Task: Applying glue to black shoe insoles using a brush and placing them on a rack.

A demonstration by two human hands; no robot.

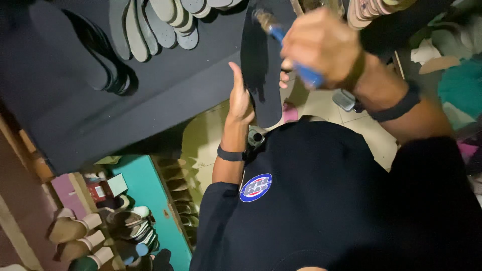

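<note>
My left hand (240, 98) grips the edge of a long dark shoe sole (261, 70) and holds it upright in front of my chest. Its surface is coated black, with a ragged edge to the coat low down. My right hand (321, 45) is closed round a blue-handled brush (301, 70). The brush's pale bristles (263, 19) rest against the top of the sole. Each wrist carries a black band. My dark shirt with a round badge (255, 187) fills the lower right.
A dark worktable (165, 95) spans the upper left, with several grey and dark soles (150, 25) on it. A teal shelf (145, 195) with several finished sandals (75, 228) stands at lower left. Soles and cloth lie at the top right (452, 75).
</note>
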